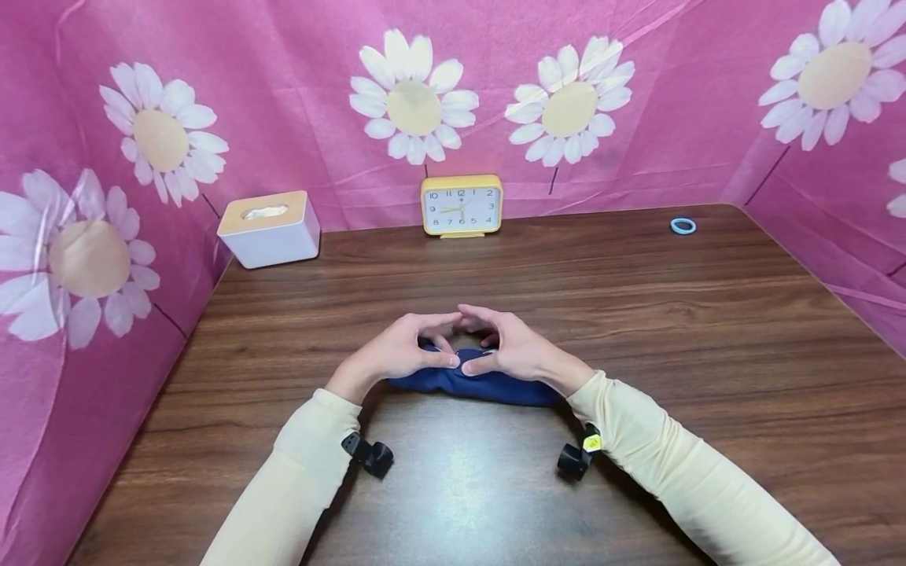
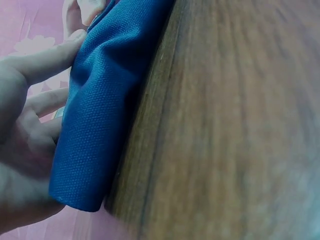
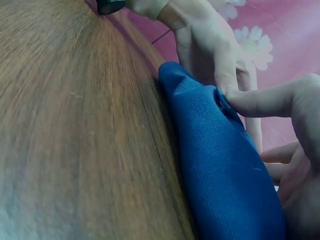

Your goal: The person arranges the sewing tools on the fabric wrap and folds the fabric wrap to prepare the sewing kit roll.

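Observation:
A long, soft blue fabric pouch point(image 1: 488, 387) lies crosswise on the table in the head view, its woven cloth creased near the middle. My left hand point(image 1: 403, 346) holds it from the left, thumb on its upper edge and other fingers on the far side. From the right, my right hand point(image 1: 527, 350) does likewise, and the two thumb tips nearly meet. In the right wrist view the right thumb presses at a small raised flap point(image 3: 226, 104) of the pouch point(image 3: 220, 160). The left wrist view shows the rounded left end of the pouch point(image 2: 95, 150). Some fingertips are hidden behind the cloth.
The wooden table point(image 1: 708, 338) meets a pink daisy-print cloth at the back and sides. A white tissue box point(image 1: 279, 242) with a wood-look lid stands back left, a yellow clock point(image 1: 462, 206) at back centre, and a light blue ring point(image 1: 683, 226) lies back right.

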A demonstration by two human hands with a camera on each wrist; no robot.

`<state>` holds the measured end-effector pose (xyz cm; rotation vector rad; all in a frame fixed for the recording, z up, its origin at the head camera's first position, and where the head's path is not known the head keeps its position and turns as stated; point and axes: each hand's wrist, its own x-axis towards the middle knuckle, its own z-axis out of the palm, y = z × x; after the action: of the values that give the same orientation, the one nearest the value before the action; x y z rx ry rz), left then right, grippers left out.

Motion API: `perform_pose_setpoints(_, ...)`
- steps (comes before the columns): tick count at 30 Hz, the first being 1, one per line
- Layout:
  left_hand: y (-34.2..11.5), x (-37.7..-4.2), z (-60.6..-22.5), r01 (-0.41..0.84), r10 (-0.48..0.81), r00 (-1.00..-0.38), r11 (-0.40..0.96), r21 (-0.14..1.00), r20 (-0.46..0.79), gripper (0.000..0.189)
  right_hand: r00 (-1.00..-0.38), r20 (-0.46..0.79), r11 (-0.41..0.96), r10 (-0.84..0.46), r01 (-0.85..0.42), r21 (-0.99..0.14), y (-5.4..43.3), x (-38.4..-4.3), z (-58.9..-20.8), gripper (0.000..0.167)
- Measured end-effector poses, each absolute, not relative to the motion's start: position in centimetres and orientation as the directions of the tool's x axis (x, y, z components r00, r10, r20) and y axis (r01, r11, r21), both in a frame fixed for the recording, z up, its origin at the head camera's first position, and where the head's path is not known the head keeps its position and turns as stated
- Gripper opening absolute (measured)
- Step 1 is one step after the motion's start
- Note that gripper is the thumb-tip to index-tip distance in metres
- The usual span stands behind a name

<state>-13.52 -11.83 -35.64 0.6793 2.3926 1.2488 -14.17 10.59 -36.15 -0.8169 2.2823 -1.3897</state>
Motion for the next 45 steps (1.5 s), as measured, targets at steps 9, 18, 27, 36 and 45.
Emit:
perform_pose_setpoints(9, -11.6, -13.4, -35.5, 0.260, 0.544, -0.835, 0.523, 0.812, -0.083, 0.064, -0.775, 0.025, 0.424, -0.632, -0.371, -0.826, 10.4, -13.6, -36.1, 0.081)
perform_pose_setpoints(18, -11.5, -13.2, -35.4, 0.241, 0.521, -0.847, 0.552, 0.798, -0.105, 0.058, -0.783, 0.024, 0.492, -0.622, -0.415, -0.765, 10.0, -13.0, -35.6, 0.074)
perform_pose_setpoints(27, -11.5, -13.0, -35.5, 0.239, 0.517, -0.849, 0.563, 0.791, -0.112, 0.055, -0.793, 0.042, 0.523, -0.607, -0.439, -0.731, 9.8, -12.5, -36.0, 0.071)
perform_pose_setpoints(36, -11.5, -13.3, -35.6, 0.236, 0.510, -0.853, 0.574, 0.784, -0.116, 0.052, -0.775, 0.092, 0.381, -0.626, -0.407, -0.830, 10.6, -13.3, -37.0, 0.067)
perform_pose_setpoints(45, -11.6, -13.2, -35.5, 0.227, 0.508, -0.854, 0.562, 0.796, -0.115, 0.051, -0.768, 0.117, 0.342, -0.630, -0.409, -0.846, 10.9, -13.6, -37.4, 0.066)
